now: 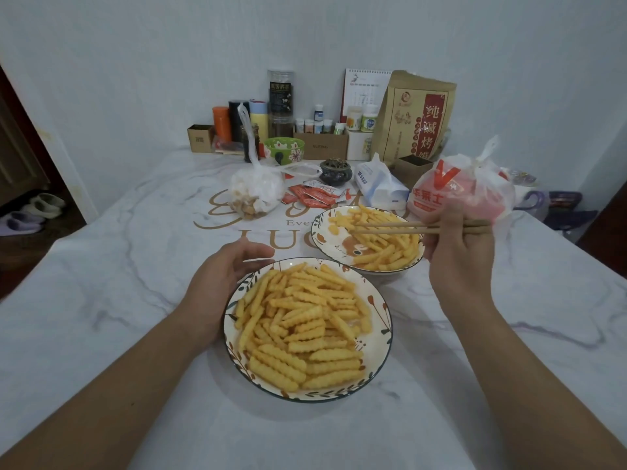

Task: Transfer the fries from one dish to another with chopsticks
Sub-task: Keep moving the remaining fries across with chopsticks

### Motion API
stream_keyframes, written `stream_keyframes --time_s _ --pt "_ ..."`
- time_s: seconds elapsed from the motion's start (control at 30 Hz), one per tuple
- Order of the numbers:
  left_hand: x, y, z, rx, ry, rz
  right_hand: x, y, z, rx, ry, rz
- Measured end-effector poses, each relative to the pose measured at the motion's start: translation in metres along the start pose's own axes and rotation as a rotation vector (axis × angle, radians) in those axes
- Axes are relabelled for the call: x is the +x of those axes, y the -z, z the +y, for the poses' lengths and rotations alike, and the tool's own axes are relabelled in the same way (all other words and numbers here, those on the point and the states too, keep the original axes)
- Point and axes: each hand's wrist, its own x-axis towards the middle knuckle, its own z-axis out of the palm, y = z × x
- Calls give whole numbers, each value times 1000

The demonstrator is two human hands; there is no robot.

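Right hand (456, 252) pinches the chopsticks (407, 227), tips over the far dish (368, 237), apparently closing on a fry. Can't tell if one is caught. Left hand (225, 273), fingers relaxed, rests against the near dish (307, 329) rim, likely to steady it. Fries (302, 329) lie in both dishes, the near heap fuller. Count: two dishes, two sticks, fries too many to count.

On the table (101, 317), the near dish (380, 320) of fries (302, 327) sits in front of the far dish (322, 239), which lies behind and to its right. The left hand (220, 276) rests at the near dish's left rim. The right hand (454, 252) holds chopsticks (390, 227) over the far dish, with bags and jars behind.
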Motion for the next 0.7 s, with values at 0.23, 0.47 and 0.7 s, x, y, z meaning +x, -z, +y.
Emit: stream_keyframes --time_s 0.23,0.47,0.7 --pt "-1 0 1 -11 22 -1 -4 -1 -21 240 -108 -9" --pt "-2 -2 2 -56 24 11 -12 -5 -23 296 -119 -248" --pt "-5 -4 4 -53 13 21 -10 -5 -18 285 -164 -344"
